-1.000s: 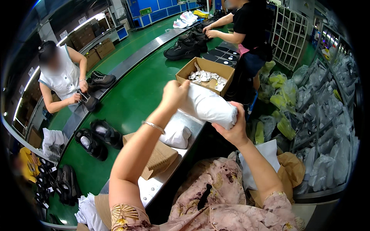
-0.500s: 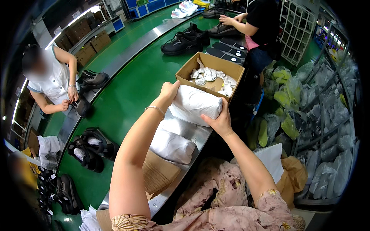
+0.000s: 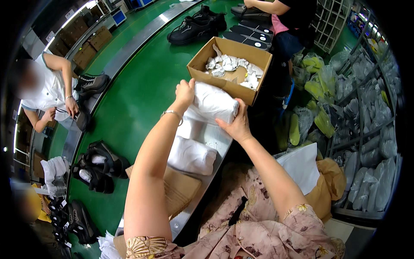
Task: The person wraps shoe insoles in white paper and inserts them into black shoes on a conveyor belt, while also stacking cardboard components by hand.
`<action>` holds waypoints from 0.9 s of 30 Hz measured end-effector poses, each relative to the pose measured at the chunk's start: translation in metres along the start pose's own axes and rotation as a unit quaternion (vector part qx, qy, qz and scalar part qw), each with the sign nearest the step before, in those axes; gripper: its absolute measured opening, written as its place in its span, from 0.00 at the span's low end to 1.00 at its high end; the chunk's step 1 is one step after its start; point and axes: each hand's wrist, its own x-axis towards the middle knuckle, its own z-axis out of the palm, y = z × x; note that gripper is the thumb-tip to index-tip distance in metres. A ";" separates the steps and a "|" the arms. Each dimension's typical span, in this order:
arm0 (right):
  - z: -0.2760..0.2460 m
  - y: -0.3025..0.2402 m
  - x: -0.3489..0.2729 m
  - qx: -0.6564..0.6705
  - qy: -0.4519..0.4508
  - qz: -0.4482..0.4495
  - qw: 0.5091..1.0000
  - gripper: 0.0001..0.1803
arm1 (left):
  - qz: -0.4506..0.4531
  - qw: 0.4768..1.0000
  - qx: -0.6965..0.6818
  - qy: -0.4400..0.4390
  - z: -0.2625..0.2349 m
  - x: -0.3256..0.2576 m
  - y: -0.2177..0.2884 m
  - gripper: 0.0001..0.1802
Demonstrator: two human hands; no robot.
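One rounded bundle (image 3: 213,102), prob. paper-wrapped: L hand (image 3: 185,93) & R hand (image 3: 238,124) pinch it.

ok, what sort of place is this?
Probably a shoe factory, at a finishing or packing line: black shoes stand on a long green surface, a co-worker handles a shoe's lace, and the left hand and right hand hold a white bundle.

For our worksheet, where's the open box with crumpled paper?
In the head view, the box is upper middle, slightly right, between the white bundle and dark soles.
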 end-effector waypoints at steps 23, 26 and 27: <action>-0.106 -0.152 -0.111 0.086 -0.068 -0.159 0.981 0.05 | 0.195 0.881 -0.260 0.345 -0.119 -0.351 0.049 0.11; -0.194 -0.104 -0.117 0.054 -0.049 -0.008 0.997 0.04 | 0.311 0.881 -0.300 0.192 -0.068 -0.375 0.076 0.08; -0.231 -0.097 -0.128 0.042 -0.004 0.081 0.996 0.04 | 0.343 0.878 -0.306 0.132 -0.052 -0.378 0.082 0.08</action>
